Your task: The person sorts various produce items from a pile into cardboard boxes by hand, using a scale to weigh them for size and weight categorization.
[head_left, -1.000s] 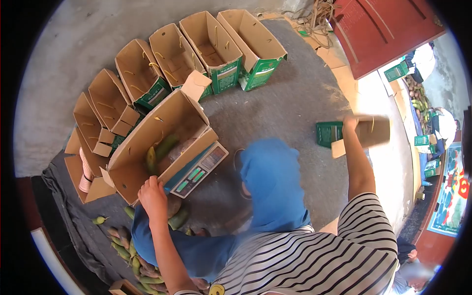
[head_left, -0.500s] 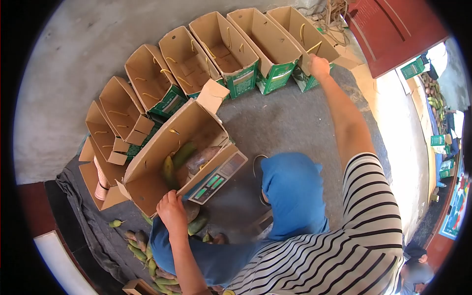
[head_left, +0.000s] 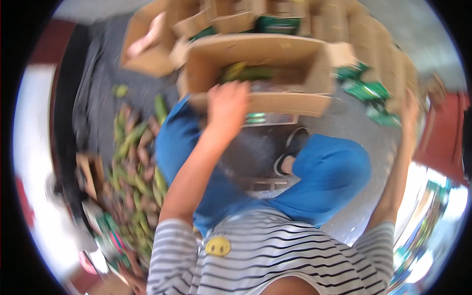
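My left arm reaches forward with a bent elbow, and my left hand (head_left: 228,105) is on the near edge of the big box (head_left: 255,49). My fingers curl over that edge and hold it. My right arm stretches far out to the right. My right hand (head_left: 409,108) is by the right end of the row of boxes (head_left: 339,19), but it is blurry, so I cannot tell if those fingers grip anything.

The big box is right in front of me, with green and yellow vegetables (head_left: 255,73) inside. A scale (head_left: 273,118) shows under its near side. The floor (head_left: 344,135) is dark grey. A heap of vegetables (head_left: 135,169) lies on my left, and a red door (head_left: 445,137) is at the right.

Half a second ago, my right hand was on the last box at the far end, and my view was turned another way. My left hand is on the big box both times.
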{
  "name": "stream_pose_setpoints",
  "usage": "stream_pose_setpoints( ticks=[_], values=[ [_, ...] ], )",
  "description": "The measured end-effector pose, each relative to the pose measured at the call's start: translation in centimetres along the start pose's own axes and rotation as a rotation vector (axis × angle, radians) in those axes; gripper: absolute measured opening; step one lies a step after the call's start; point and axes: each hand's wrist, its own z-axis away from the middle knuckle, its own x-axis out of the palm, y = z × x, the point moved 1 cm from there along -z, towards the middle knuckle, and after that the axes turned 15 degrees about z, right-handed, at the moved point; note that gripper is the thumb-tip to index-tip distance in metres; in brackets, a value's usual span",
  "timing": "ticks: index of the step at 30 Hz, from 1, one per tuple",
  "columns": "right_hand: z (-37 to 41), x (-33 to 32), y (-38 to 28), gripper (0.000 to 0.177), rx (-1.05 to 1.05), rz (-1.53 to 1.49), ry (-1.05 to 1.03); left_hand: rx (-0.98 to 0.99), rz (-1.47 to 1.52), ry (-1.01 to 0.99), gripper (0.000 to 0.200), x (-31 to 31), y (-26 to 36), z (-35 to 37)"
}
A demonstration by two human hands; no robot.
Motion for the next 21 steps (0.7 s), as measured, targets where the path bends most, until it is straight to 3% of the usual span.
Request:
stream_pose_setpoints(
  ticks=[1,4,6,9,12,16,17,19,21],
  values=[
    [-0.6,-2.5,-3.9,0.036,-0.154,-0.062,0.085,-0.046,0.044,0.030,0.053,0.6,0.0,-0.3],
    [2.5,-14.0,-21.7,0.036,-0.237,-0.318,-0.031,-0.026,0.184,0.212,0.056,-1.4,2.3,-0.2],
    [5.1,-19.2,-29.4,0.039,-0.535,-0.142,-0.151,0.052,0.343,0.369,0.051,-5.2,3.2,0.4],
    [8.0,-22.4,-36.5,0.043,-0.809,-0.019,-0.249,0.055,0.447,0.649,0.042,-9.6,-0.2,3.6],
    [8.7,-21.4,-40.3,0.044,-0.918,0.015,-0.231,-0.243,0.349,0.815,0.030,-9.4,-9.3,10.2],
    [8.3,-16.9,-42.3,0.044,-0.874,0.067,-0.192,-0.886,-0.116,0.303,0.046,-0.4,-22.5,27.6],
    [8.0,-15.5,-42.3,0.044,-0.856,0.066,-0.188,-1.180,-0.020,0.091,0.050,0.7,-23.7,31.2],
    [7.7,-12.9,-42.0,0.045,-0.863,0.045,-0.223,-1.442,-0.039,-0.056,0.057,3.7,-24.4,38.3],
    [7.6,-10.8,-41.6,0.045,-0.896,0.012,-0.291,-1.551,0.139,-0.080,0.062,7.4,-25.5,43.8]
  ],
)
